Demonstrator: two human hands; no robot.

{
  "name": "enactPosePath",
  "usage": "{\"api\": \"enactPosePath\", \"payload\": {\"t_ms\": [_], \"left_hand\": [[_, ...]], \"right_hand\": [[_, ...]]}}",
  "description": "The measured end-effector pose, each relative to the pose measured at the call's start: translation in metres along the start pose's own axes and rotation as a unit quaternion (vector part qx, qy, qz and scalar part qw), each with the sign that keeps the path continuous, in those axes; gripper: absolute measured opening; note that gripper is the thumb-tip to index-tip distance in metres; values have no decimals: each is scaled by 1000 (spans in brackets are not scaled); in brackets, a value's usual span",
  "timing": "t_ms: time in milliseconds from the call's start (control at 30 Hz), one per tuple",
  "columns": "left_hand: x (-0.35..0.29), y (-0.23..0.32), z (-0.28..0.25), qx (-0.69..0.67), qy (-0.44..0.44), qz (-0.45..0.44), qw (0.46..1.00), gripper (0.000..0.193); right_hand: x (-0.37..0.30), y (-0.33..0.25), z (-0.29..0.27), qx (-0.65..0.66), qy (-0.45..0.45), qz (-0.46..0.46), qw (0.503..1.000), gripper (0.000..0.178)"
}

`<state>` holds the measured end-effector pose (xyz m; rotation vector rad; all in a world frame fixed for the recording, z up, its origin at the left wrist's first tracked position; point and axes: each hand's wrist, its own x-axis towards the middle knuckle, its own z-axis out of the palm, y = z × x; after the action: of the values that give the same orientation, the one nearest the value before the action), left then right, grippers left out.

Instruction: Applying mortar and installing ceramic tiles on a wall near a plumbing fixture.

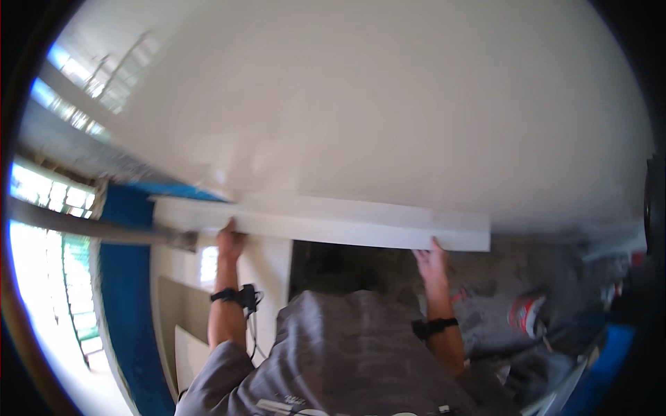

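A long, narrow white board (347,230) lies crosswise in front of me, along the lower edge of a large glossy white panel (388,104). On its left part, my left hand (230,240) is closed around the near edge. Farther right, close to the board's right end, my right hand (432,260) grips the same edge with the thumb on the upper face. The fingers under the board are mostly hidden. Whether the board touches the large panel, I cannot tell. Dark straps circle both wrists, and a cable hangs from the left one.
A red and white bucket (525,315) stands on the grey floor (485,298) at the right. To the left are a blue wall section (128,291), a bright barred window (76,270), a grey bar (90,225) and a pale sheet (191,360). A blue object (610,353) is at the lower right.
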<state>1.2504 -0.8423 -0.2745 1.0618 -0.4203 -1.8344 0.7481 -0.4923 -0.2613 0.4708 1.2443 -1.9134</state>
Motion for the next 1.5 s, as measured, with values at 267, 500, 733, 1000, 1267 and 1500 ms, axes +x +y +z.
{"api": "enactPosePath", "payload": {"t_ms": [267, 500, 733, 1000, 1267, 1500], "left_hand": [[-1, 6, 7, 23, 7, -13, 1000, 36], [-1, 32, -70, 134, -14, 21, 991, 29], [-21, -4, 26, 13, 80, 15, 997, 36], [-15, 8, 18, 21, 68, 11, 997, 37], [-24, 13, 30, 54, 55, 19, 997, 42], [-27, 10, 35, 50, 78, 25, 995, 42]], "right_hand": [[-23, -12, 23, 3, -30, -5, 1000, 42], [-2, 8, 16, -28, -74, 26, 997, 41], [5, -6, -15, -7, -47, 5, 999, 54], [15, -3, -15, 10, -37, 20, 999, 56], [11, -5, -15, 19, -22, 27, 999, 56], [5, -9, -10, -1, -21, 16, 1000, 57]]}}
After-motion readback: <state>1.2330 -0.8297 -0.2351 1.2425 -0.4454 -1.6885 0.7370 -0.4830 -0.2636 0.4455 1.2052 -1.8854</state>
